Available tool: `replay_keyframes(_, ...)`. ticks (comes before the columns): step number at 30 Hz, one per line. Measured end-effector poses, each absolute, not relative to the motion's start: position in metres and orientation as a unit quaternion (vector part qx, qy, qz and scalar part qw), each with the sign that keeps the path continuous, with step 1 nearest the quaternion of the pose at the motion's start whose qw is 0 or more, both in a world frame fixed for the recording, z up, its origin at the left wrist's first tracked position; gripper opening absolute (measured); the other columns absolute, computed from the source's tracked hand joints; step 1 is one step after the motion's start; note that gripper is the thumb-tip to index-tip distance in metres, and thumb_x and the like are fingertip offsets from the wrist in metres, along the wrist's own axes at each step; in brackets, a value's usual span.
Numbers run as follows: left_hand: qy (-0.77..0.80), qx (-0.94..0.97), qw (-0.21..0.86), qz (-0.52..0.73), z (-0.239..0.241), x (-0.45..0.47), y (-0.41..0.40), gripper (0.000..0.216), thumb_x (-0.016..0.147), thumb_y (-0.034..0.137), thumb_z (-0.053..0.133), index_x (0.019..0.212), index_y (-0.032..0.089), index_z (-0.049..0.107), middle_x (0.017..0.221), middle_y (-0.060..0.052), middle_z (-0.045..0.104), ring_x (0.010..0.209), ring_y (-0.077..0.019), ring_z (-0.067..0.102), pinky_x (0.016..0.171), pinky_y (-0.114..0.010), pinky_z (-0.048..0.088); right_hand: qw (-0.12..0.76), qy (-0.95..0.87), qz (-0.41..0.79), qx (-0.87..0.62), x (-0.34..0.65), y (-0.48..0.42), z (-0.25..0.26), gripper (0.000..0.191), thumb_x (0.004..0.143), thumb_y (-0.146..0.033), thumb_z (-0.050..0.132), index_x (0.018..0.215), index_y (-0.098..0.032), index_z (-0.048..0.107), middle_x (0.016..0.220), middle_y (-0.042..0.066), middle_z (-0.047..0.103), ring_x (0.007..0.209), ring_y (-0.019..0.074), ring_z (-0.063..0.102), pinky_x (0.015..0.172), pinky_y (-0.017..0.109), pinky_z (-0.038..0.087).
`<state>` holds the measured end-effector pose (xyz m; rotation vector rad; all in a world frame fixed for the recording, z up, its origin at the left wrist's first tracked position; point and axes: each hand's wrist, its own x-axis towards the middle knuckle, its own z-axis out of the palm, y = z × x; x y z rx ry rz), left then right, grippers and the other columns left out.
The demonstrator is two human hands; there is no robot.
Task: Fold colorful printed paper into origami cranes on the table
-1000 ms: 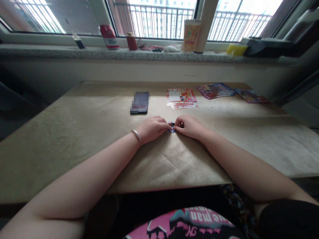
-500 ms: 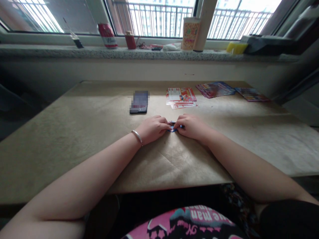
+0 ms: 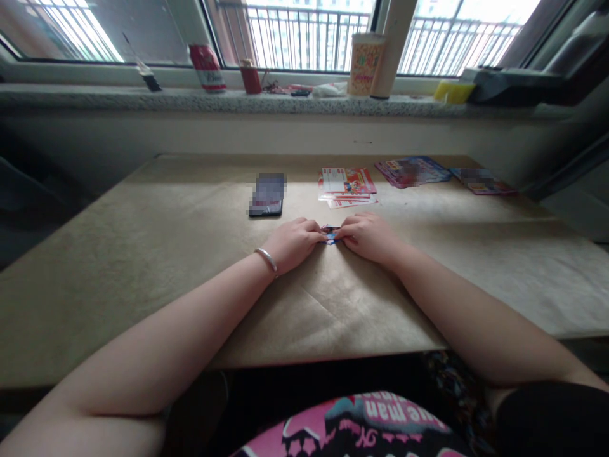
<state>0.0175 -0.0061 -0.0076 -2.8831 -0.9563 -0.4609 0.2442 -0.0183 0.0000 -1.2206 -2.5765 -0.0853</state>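
Between my two hands lies a small piece of colourful printed paper (image 3: 330, 235), mostly blue with some red and dark parts, low on the table. My left hand (image 3: 294, 244), with a silver bangle at the wrist, pinches its left end. The fingers of my right hand (image 3: 368, 237) are closed on its right end. Fingertips cover both ends, so its full shape and folds are hidden. Just beyond my hands is a small stack of red and white printed sheets (image 3: 349, 183).
A dark phone (image 3: 268, 195) lies beyond my left hand. Colourful printed sheets (image 3: 413, 171) and another printed pile (image 3: 483, 181) sit at the table's back right. The windowsill (image 3: 285, 103) holds a red can (image 3: 207, 68), a red bottle (image 3: 250, 77), a patterned cup (image 3: 365, 63) and a yellow item (image 3: 453, 92).
Both hands have shifted slightly away from me with the paper. More of its printed middle shows between my fingertips, and the dark part near my right fingers is out of sight.
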Motion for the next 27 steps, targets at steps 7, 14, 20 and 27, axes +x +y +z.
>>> replay_keyframes(7,-0.303,-0.942,0.02,-0.146,-0.005,0.017,-0.008,0.032,0.086,0.009,0.05,0.105,0.022,0.073,0.103,-0.007,0.067,0.093,-0.0189,0.059,0.086,-0.033,0.05,0.154,-0.895,0.02,-0.417,0.255,-0.012,0.0,0.027,0.082,-0.018,0.058,0.095,-0.031,0.078,0.094,0.002,0.072,0.084,0.0176,0.062,0.08,0.031,0.043)
replay_keyframes(14,-0.287,-0.944,0.011,-0.159,-0.006,0.016,-0.007,0.036,0.082,0.007,0.05,0.109,0.021,0.071,0.106,-0.007,0.066,0.095,-0.0187,0.058,0.088,-0.033,0.05,0.149,-0.897,0.024,-0.415,0.261,-0.013,0.006,0.024,0.079,-0.017,0.06,0.089,-0.029,0.079,0.093,0.003,0.073,0.08,0.0178,0.062,0.08,0.032,0.044)
replay_keyframes(20,-0.281,-0.946,0.035,-0.157,-0.004,0.017,-0.01,0.035,0.082,0.008,0.051,0.11,0.02,0.069,0.105,-0.007,0.066,0.095,-0.019,0.059,0.088,-0.033,0.051,0.108,-0.908,-0.033,-0.404,0.25,-0.024,0.013,0.025,0.082,-0.018,0.056,0.093,-0.024,0.077,0.094,0.005,0.073,0.084,0.0203,0.06,0.079,0.034,0.041)
replay_keyframes(27,-0.278,-0.947,0.038,-0.156,-0.005,0.016,-0.01,0.035,0.082,0.008,0.052,0.11,0.02,0.069,0.104,-0.007,0.066,0.097,-0.0195,0.059,0.088,-0.033,0.052,0.109,-0.911,-0.05,-0.395,0.241,-0.029,0.011,0.027,0.087,-0.023,0.052,0.1,-0.024,0.076,0.092,0.006,0.071,0.083,0.0195,0.058,0.074,0.031,0.04)
